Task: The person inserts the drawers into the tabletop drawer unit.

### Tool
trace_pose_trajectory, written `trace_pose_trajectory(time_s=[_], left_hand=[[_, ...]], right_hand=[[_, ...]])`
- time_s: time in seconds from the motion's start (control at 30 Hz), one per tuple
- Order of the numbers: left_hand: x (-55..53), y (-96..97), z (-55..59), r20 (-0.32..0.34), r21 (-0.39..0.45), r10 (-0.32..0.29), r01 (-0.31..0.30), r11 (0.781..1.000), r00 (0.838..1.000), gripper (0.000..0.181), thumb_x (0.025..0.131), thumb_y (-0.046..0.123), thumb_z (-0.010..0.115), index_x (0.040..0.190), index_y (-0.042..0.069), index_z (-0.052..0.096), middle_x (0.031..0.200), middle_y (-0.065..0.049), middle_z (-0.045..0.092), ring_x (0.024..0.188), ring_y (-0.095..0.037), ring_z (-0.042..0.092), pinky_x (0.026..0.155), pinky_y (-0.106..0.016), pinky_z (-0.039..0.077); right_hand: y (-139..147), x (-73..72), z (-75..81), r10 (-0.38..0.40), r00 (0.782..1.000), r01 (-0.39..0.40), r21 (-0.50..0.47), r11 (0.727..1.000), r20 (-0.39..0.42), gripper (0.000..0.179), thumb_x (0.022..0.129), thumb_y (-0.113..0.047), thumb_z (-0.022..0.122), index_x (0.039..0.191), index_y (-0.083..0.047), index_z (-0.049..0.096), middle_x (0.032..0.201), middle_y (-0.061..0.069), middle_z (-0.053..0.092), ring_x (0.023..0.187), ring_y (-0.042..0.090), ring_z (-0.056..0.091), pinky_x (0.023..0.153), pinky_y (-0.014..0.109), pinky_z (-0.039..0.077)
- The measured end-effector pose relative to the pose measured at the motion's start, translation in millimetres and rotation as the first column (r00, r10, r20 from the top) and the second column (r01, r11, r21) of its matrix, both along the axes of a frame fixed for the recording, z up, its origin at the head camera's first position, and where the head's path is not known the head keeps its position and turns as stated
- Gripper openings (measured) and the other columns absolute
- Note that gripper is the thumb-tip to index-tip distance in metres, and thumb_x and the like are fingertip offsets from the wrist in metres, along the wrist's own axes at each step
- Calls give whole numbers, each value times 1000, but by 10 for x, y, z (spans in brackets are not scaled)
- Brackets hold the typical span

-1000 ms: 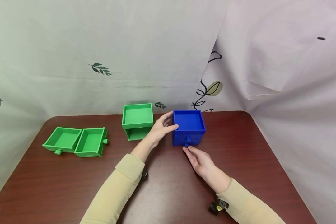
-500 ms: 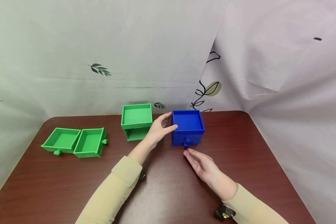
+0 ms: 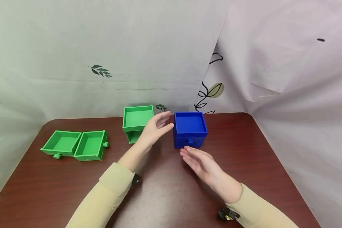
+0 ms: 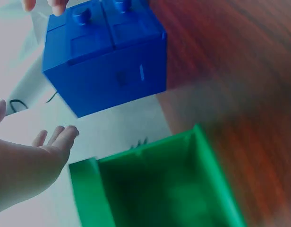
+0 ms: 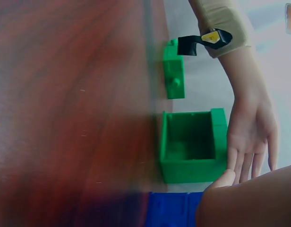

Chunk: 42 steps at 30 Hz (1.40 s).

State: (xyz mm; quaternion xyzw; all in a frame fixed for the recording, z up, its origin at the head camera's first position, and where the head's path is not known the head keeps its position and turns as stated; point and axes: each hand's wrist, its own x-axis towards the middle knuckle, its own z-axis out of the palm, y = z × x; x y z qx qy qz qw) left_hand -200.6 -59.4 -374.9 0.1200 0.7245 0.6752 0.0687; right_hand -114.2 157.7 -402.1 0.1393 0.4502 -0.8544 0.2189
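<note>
A small blue drawer cabinet [image 3: 191, 123] with a shallow tray top stands upright at the table's back. In the left wrist view, its two blue drawer fronts [image 4: 89, 38] with knobs sit flush in the body. My left hand [image 3: 151, 131] is held up beside its left side, fingers extended and holding nothing, in front of the green cabinet [image 3: 138, 117]. My right hand [image 3: 203, 166] is just in front of the drawers, fingers straight and together, fingertips overlapping the lower front edge. The lower knob is hidden behind them in the head view.
The green cabinet has a hollow lower opening, its wall [image 5: 192, 171] seen in the right wrist view. Two loose green drawers, one on the left [image 3: 61, 142] and one on the right [image 3: 91, 145], lie side by side on the brown table [image 3: 171, 196]. A pale cloth [image 3: 159, 47] hangs behind.
My left hand has let go of the blue cabinet's side and moved left. My right hand drew back from the lower knob, then came up and left with straight fingers. The cabinets stayed put.
</note>
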Motion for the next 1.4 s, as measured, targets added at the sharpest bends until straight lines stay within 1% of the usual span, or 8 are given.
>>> trace_pose_trajectory(time_s=[0.2, 0.33, 0.5, 0.73, 0.87, 0.93, 1.17, 1.4], left_hand=[[96, -167, 138, -25, 21, -22, 23, 1000, 999, 58, 102, 5, 68, 156, -2, 47, 161, -20, 51, 153, -34, 47, 129, -46, 39], [142, -320, 217, -32, 21, -12, 12, 1000, 999, 56, 104, 4, 66, 156, -1, 47, 160, -18, 52, 152, -33, 50, 119, -30, 50], [209, -545, 310, -29, 7, 28, -28, 1000, 999, 55, 105, 8, 66, 157, 3, 49, 161, -15, 53, 151, -30, 50, 107, -12, 53], [316, -853, 366, -51, -10, 96, -97, 995, 994, 53, 106, 14, 66, 156, 4, 51, 154, -5, 59, 146, -21, 56, 107, -11, 52], [385, -1010, 360, -73, 16, 135, -135, 991, 988, 52, 106, 16, 67, 154, 3, 53, 138, 14, 66, 134, -4, 63, 106, -10, 51], [420, -1085, 349, -78, 35, 155, -153, 988, 985, 49, 105, 15, 67, 152, 6, 56, 133, 19, 68, 128, 1, 65, 104, -9, 51], [531, -1319, 256, -51, 76, 216, -212, 974, 975, 45, 104, 14, 70, 148, 11, 60, 130, 18, 72, 119, 4, 69, 101, -7, 50], [606, -1445, 36, -30, 130, 264, -259, 957, 964, 36, 104, 8, 68, 139, 15, 66, 123, 19, 75, 115, 5, 71, 100, -6, 53]], right_hand=[[-87, -68, 138, 43, 998, -42, 11, 999, -41, 23, 111, -7, 50, 124, 0, 68, 108, 4, 79, 104, 11, 77, 97, 22, 63], [-168, -125, 233, 58, 996, -56, 36, 998, -64, 37, 111, -6, 51, 145, 9, 52, 110, 4, 79, 105, 12, 77, 98, 23, 63], [-283, -196, 338, 79, 993, -75, 45, 996, -89, 43, 110, -4, 50, 151, 10, 46, 118, 5, 76, 110, 13, 75, 101, 25, 62], [-452, -323, 502, 85, 987, -75, 78, 994, -133, 46, 109, -2, 52, 153, 10, 46, 143, 19, 67, 114, 14, 74, 111, 29, 57], [-536, -408, 570, 75, 986, -62, 90, 994, -151, 46, 108, -1, 53, 153, 9, 47, 155, 26, 56, 116, 15, 73, 115, 32, 54], [-580, -460, 582, 68, 984, -53, 93, 994, -165, 46, 108, 0, 53, 153, 10, 48, 151, 24, 61, 122, 19, 72, 118, 33, 52], [-748, -667, 663, 32, 987, -15, 104, 994, -159, 43, 107, 0, 56, 150, 7, 53, 149, 22, 62, 131, 24, 67, 117, 31, 52], [-894, -840, 673, -12, 987, 28, 99, 995, -161, 44, 106, 3, 58, 150, 7, 54, 156, 26, 55, 130, 25, 66, 121, 34, 50]])
